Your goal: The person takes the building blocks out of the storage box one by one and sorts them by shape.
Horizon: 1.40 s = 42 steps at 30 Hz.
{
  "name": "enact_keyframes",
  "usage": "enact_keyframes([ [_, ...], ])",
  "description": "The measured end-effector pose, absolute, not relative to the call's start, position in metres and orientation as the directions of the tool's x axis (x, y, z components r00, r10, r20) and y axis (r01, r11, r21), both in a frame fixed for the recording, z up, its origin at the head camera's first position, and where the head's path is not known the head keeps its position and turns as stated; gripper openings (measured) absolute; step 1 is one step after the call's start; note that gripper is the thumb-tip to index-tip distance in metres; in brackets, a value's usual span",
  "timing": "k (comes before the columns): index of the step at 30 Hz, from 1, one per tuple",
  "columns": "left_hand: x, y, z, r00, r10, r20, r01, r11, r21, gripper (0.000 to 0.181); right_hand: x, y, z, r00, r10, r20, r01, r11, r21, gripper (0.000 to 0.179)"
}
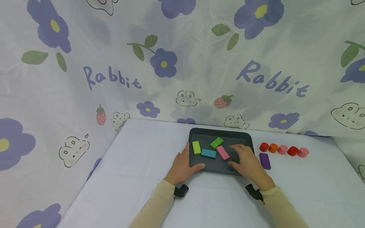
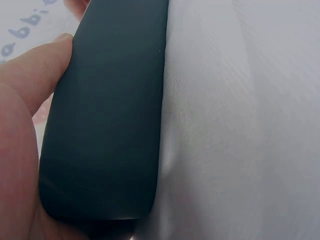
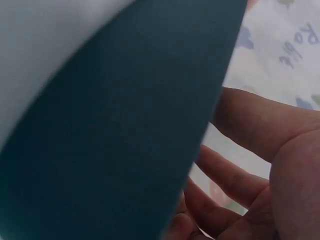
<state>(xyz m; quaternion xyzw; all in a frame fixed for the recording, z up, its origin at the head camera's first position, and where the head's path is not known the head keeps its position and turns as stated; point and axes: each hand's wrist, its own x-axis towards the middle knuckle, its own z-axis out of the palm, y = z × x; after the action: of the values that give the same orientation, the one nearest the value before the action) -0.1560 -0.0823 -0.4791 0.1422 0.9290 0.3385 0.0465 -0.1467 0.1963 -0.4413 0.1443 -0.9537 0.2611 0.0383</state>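
A dark grey rectangular tray (image 1: 211, 167) lies on the white-covered table in the head view. In it are a yellow-green block (image 1: 196, 148), a blue block (image 1: 208, 154), a green block (image 1: 216, 142) and a pink block (image 1: 223, 153). My left hand (image 1: 182, 166) holds the tray's near left corner, fingers along the left side and thumb over the front rim. My right hand (image 1: 248, 161) is over the tray's right part, its fingers and thumb spread apart, just right of the pink block with nothing between them. Both wrist views mostly show the tray's outer wall (image 2: 110, 115).
Right of the tray, a purple block (image 1: 265, 161) lies on the table. Behind it stands a row of several small round pieces, including a red one (image 1: 264, 147), an orange one (image 1: 273, 148) and a pink one (image 1: 303, 152). A patterned cloth (image 1: 185, 79) hangs behind the table.
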Motion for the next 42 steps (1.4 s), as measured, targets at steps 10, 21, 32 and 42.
enact_keyframes([
  [10, -0.157, -0.082, -0.479, -0.957, 0.291, -0.002, 0.225, 0.743, 0.630, 0.111, -0.157, 0.181, -0.450, -0.939, -0.290, 0.187, -0.345, 0.808, -0.478, 0.062],
  [21, -0.156, -0.081, -0.479, -0.957, 0.291, -0.002, 0.224, 0.741, 0.634, 0.111, -0.167, 0.174, -0.458, -0.936, -0.320, 0.146, -0.350, 0.810, -0.470, 0.067],
  [32, -0.156, -0.082, -0.478, -0.957, 0.291, 0.000, 0.227, 0.744, 0.629, 0.112, -0.172, 0.173, -0.459, -0.930, -0.357, 0.089, -0.354, 0.801, -0.483, 0.068],
  [42, -0.156, -0.082, -0.478, -0.956, 0.293, -0.007, 0.224, 0.747, 0.626, 0.113, -0.175, 0.174, -0.460, -0.915, -0.394, 0.082, -0.386, 0.800, -0.459, 0.068],
])
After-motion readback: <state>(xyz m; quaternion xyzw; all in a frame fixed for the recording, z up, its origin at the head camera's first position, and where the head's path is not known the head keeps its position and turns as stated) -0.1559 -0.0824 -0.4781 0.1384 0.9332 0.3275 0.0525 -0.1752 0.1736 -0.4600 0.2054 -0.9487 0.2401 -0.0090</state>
